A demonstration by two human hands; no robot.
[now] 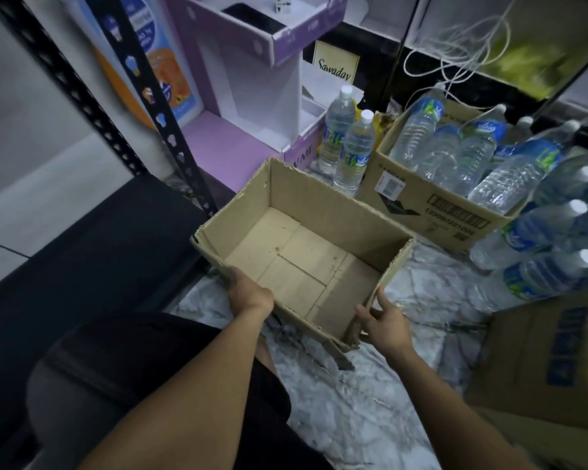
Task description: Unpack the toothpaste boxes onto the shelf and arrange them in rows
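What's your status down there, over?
Left hand and right hand both grip the near rim of the cardboard box. Box empty. Water bottles beside it, nothing blocking.

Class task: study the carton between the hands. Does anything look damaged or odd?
Yes. The carton is empty, its rim is ragged with the flaps missing, and its near corner by the right hand is split. The left hand grips the other side.

Open carton [306, 195] left of bottle carton [431, 212], perhaps touching
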